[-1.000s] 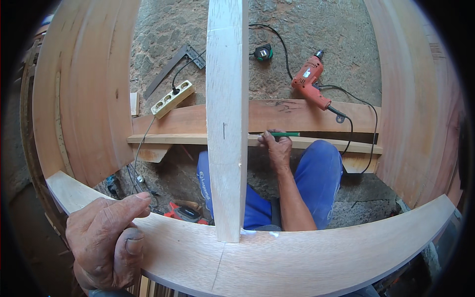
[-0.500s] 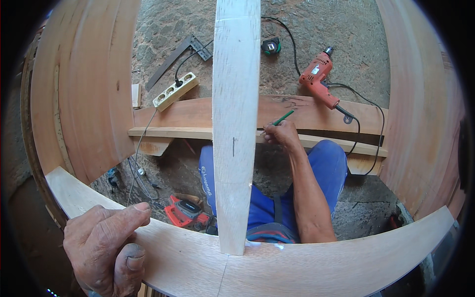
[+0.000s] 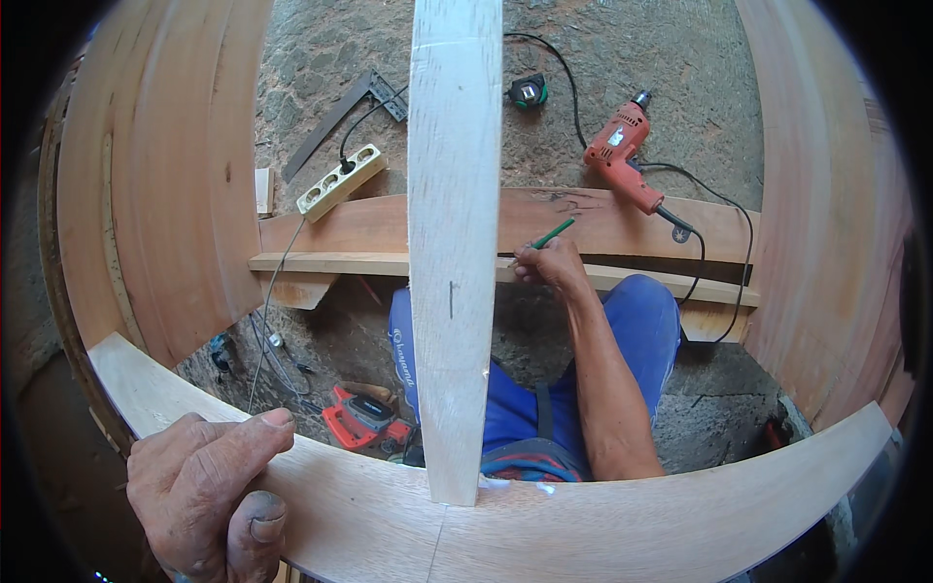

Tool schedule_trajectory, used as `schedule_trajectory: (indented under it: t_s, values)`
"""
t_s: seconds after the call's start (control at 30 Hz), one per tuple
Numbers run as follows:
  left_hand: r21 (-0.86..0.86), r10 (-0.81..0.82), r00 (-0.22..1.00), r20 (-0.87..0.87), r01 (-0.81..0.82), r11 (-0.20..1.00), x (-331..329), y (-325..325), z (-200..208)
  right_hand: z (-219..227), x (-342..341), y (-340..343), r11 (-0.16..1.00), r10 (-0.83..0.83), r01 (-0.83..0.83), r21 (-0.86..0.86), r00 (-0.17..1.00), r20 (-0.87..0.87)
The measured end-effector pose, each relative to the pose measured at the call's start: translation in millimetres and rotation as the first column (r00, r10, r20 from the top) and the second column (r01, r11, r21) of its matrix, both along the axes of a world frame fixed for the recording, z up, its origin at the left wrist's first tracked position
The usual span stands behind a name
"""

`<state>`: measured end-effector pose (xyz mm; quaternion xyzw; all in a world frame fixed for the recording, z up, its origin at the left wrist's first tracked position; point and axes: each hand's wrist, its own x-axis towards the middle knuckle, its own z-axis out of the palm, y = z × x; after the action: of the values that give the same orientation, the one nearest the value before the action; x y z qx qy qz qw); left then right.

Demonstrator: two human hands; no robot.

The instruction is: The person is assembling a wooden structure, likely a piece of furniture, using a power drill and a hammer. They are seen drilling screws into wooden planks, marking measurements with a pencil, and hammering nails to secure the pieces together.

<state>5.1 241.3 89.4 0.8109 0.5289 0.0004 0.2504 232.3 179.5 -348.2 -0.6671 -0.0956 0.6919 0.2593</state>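
Observation:
My right hand [image 3: 550, 264] pinches a slim green pencil [image 3: 555, 233], beside a long wooden bar that crosses the frame. At lower left my left hand [image 3: 209, 491] is at the curved board [image 3: 622, 515], thumb and index finger apart and the other fingers bent; nothing shows between them. A pale narrow plank [image 3: 455, 233] runs upright through the middle, between my hands. It bears a short dark line, and its near end meets the curved board where a thin line crosses that board.
Wide side panels [image 3: 165, 175] [image 3: 816, 194] flank the frame. On the rough ground lie a red-orange drill [image 3: 622, 155] with its cord, a tape measure [image 3: 529, 91], a metal square [image 3: 335, 121] and a power strip [image 3: 340, 183]. A red power tool [image 3: 364, 420] lies near my left leg.
The view has shifted slightly, and the upright plank appears a little farther left. Both hands keep nearly the same place and pose.

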Motion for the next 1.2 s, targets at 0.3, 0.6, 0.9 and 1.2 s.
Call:
schedule_trajectory:
  t_s: [0.3,0.6,0.9,1.2]
  values:
    - [0.009,-0.054,0.999,0.001,0.054,0.998,-3,4,0,-5,-1,0,1.0,-0.022,0.022,0.001,1.0,-0.001]
    - [0.042,-0.101,0.993,0.061,0.099,0.994,-6,5,0,2,-4,-4,0.992,-0.106,0.111,0.064,0.991,-0.08]
    - [0.872,-0.578,0.799,0.165,0.156,0.465,-61,-29,-27,25,-64,-108,0.997,-0.083,0.079,0.024,0.953,0.291]
    - [-0.168,-0.049,0.903,0.427,0.133,0.977,-85,-189,-242,-12,-84,-137,0.973,0.228,-0.215,-0.087,0.819,0.526]
